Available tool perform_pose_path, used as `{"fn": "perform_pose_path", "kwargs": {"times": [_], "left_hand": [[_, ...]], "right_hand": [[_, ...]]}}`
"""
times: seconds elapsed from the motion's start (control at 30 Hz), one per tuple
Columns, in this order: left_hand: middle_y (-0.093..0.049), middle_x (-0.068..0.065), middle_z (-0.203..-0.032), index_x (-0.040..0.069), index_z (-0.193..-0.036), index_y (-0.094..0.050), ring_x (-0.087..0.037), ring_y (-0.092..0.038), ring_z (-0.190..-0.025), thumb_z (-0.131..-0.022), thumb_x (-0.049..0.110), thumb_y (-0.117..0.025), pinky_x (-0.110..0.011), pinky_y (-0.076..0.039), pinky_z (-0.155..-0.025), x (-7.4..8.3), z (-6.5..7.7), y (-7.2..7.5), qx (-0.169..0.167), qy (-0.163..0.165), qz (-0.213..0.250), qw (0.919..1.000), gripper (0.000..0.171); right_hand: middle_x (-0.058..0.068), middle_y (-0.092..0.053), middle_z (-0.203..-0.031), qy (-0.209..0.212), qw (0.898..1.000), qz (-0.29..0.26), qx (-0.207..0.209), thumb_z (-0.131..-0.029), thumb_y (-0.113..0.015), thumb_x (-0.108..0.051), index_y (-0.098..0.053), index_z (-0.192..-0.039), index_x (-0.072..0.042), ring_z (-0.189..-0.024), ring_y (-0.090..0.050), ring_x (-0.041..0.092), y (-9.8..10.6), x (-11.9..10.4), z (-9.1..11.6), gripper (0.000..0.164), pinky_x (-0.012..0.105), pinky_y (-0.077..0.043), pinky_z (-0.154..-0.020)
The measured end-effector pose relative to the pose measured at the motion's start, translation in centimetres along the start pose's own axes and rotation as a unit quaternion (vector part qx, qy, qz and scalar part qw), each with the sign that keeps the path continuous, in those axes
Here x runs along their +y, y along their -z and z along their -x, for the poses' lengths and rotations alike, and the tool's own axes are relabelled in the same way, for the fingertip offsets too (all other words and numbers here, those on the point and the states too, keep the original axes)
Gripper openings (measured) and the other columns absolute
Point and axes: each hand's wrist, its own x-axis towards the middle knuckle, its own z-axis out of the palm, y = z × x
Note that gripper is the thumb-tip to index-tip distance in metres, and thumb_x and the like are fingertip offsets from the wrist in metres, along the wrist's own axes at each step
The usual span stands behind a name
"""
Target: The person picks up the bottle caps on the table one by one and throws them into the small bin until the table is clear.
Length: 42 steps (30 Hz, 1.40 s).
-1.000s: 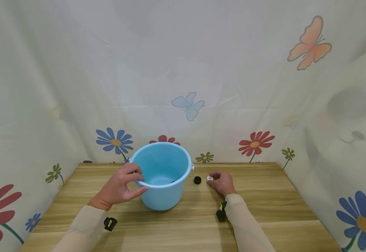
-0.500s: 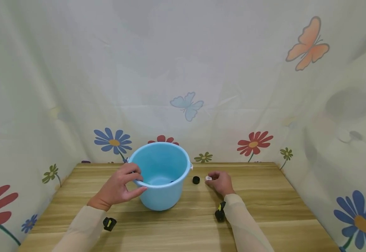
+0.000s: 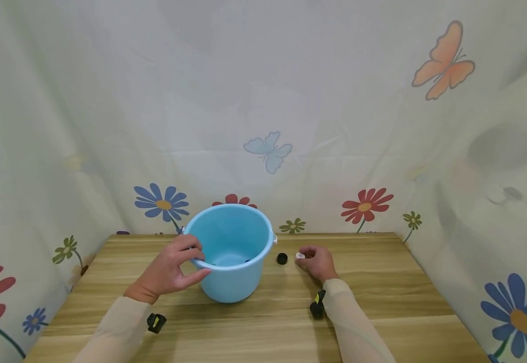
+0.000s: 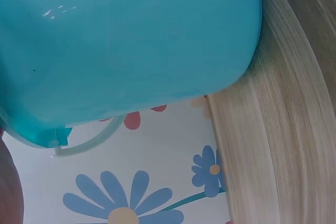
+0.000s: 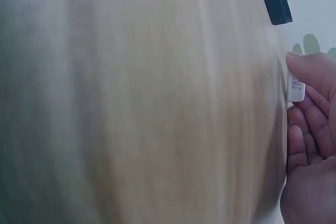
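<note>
A light blue bucket [image 3: 232,285] stands upright on the wooden table, left of centre. My left hand [image 3: 168,264] grips its near-left rim, fingers over the inside and thumb outside. In the left wrist view, the bucket's wall [image 4: 131,40] fills the upper part. To the right of the bucket, my right hand [image 3: 319,263] pinches a small white bottle cap [image 3: 300,256] at the tabletop. Print shows on the white cap [image 5: 296,86] in the right wrist view. A black bottle cap [image 3: 282,258] lies between the bucket and my right hand.
Small dark bits [image 3: 247,261] show low inside the bucket, mostly hidden by its near rim. A pale bucket handle [image 4: 89,144] hangs at the side. Behind the wooden table [image 3: 381,282] hangs a printed curtain [image 3: 263,75] with flowers and butterflies.
Apart from a slight shift of the head view, nothing has visibly moved. Both hands keep their places on the bucket rim and the white bottle cap.
</note>
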Motion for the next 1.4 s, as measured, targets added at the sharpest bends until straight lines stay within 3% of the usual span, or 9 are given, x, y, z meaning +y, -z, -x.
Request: {"fn": "perform_pose_path", "kwargs": {"times": [0.23,0.8,1.1,1.4], "left_hand": [[-0.062,0.006,-0.099,0.021,-0.089,-0.071,-0.012,-0.057,-0.096,-0.074,0.032,-0.09,-0.045,-0.059,-0.081,0.2,0.1,0.1,-0.006,0.008,-0.004,0.9999,0.026],[-0.062,0.006,-0.099,0.021,-0.09,-0.071,-0.012,-0.057,-0.097,-0.074,0.03,-0.089,-0.044,-0.059,-0.082,0.5,0.0,0.2,-0.015,0.008,-0.005,0.9998,0.026],[-0.062,0.007,-0.098,0.021,-0.09,-0.071,-0.011,-0.057,-0.096,-0.078,0.035,-0.087,-0.043,-0.059,-0.081,0.5,-0.2,0.2,-0.017,-0.006,-0.012,0.9998,0.024],[-0.062,0.007,-0.097,0.021,-0.089,-0.071,-0.011,-0.057,-0.096,-0.078,0.034,-0.087,-0.042,-0.059,-0.081,0.5,-0.1,0.3,-0.019,-0.005,-0.013,0.9997,0.024]], "right_hand": [[0.008,-0.075,-0.103,0.005,1.0,0.01,-0.008,-0.083,-0.084,-0.014,-0.075,-0.105,-0.006,-0.098,-0.068,0.022,0.4,-0.1,0.1,0.025,0.043,-0.054,-0.091],[0.008,-0.075,-0.106,0.015,0.998,-0.05,-0.027,-0.084,-0.085,-0.017,-0.074,-0.111,-0.009,-0.095,-0.071,0.018,2.6,-2.7,-0.2,0.03,0.035,-0.059,-0.085],[0.011,-0.074,-0.111,0.077,0.995,-0.051,-0.04,-0.086,-0.083,-0.018,-0.072,-0.114,-0.006,-0.099,-0.071,0.022,4.6,-5.4,0.2,0.032,0.038,-0.059,-0.087],[0.01,-0.074,-0.115,0.115,0.99,-0.078,-0.034,-0.086,-0.084,-0.024,-0.072,-0.117,-0.009,-0.102,-0.072,0.023,5.5,-8.3,0.4,0.037,0.033,-0.06,-0.086]]}}
